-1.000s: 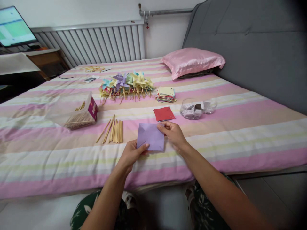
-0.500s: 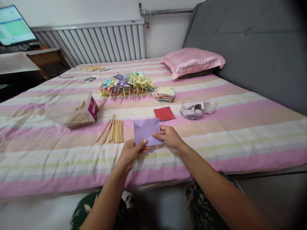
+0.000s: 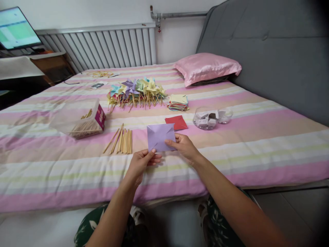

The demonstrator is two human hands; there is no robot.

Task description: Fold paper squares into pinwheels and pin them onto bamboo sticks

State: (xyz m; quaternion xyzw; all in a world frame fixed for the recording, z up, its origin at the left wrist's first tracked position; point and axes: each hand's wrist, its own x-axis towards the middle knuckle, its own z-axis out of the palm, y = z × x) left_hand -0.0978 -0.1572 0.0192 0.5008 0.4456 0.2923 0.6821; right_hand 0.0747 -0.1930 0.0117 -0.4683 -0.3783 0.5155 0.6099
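Observation:
A square sheet of purple paper (image 3: 159, 133), with cut lines running in from its corners, is held up above the edge of the bed. My right hand (image 3: 186, 147) pinches its right side, thumb in front and fingers behind. At the lower left corner, my left hand (image 3: 142, 163) has its thumb on the paper, the fingers curled beneath. Just behind the sheet lies a red paper square (image 3: 178, 122). Several thin wooden sticks (image 3: 124, 141) are laid out left of the hands.
Finished paper pinwheels (image 3: 136, 91) lie in a heap farther back, beside a stack of coloured paper squares (image 3: 178, 102). A clear plastic box (image 3: 77, 120) of sticks stands left. Round clear containers (image 3: 205, 119) with small packets sit right, before a pink pillow (image 3: 208, 68).
The purple paper has shifted slightly up and to the right with my right hand. My left thumb has slid from the sheet's face to its lower left corner.

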